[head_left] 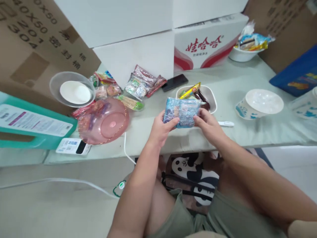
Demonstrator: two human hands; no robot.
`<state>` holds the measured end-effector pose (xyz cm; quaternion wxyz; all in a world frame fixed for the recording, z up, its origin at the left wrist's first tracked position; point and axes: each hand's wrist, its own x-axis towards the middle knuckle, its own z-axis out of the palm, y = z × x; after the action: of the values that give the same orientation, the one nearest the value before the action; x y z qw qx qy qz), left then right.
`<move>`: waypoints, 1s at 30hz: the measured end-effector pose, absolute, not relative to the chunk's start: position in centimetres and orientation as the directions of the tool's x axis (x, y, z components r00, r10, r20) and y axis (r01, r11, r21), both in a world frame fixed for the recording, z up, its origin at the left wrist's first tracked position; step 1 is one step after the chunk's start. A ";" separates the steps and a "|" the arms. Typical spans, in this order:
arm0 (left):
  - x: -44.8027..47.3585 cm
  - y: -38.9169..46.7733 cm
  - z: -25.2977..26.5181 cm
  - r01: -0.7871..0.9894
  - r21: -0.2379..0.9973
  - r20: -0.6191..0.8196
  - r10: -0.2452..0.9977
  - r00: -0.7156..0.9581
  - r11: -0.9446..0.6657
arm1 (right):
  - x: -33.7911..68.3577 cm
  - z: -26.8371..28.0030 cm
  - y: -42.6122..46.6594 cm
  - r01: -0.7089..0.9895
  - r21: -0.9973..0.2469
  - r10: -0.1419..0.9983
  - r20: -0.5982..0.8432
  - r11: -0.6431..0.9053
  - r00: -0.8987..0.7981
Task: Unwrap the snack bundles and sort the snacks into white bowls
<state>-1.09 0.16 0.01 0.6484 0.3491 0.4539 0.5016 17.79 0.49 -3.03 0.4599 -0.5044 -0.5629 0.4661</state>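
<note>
Between my two hands is a blue plastic snack packet point(182, 111), held up over the front part of the table. My left hand point(160, 127) is closed on its left end, thumb on the face toward me. My right hand point(206, 122) pinches the right end. Just behind the packet stands a white rectangular bowl point(212, 99) with a yellow-wrapped snack stick point(190, 91) and dark brown wrapped snacks in it. The packet and my right hand hide part of the bowl. A white handle-like piece point(226, 124) lies right of my right hand.
On the left are a pink plastic bowl point(112, 124), a clear bowl point(55, 91), wrapped snacks point(142, 82) and a white device point(73, 146). A black phone point(175, 82) lies behind. Paper tubs point(259, 104) and a filled white bowl point(244, 54) stand right. A white cable point(126, 148) crosses the table edge.
</note>
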 end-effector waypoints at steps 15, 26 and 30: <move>0.2 0.9 -0.8 -0.209 0.942 -0.271 0.963 -0.009 0.263 | 30.1 -3.2 -0.2 0.973 -0.217 0.988 -0.107 0.084 -0.109; 1.1 -0.6 -1.0 -0.018 0.938 -0.343 0.933 0.111 0.347 | 24.8 -0.5 -2.5 0.628 -0.705 0.939 0.173 0.329 -0.298; 1.6 -1.0 -1.1 -0.015 0.935 -0.351 0.927 0.129 0.356 | 22.9 -0.8 -1.7 0.677 -0.650 0.929 0.133 0.344 -0.344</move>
<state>1.63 -1.00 -1.13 0.6215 0.4225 0.5399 0.3792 22.94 -1.72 -0.80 0.2508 -0.5147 -0.7804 0.2513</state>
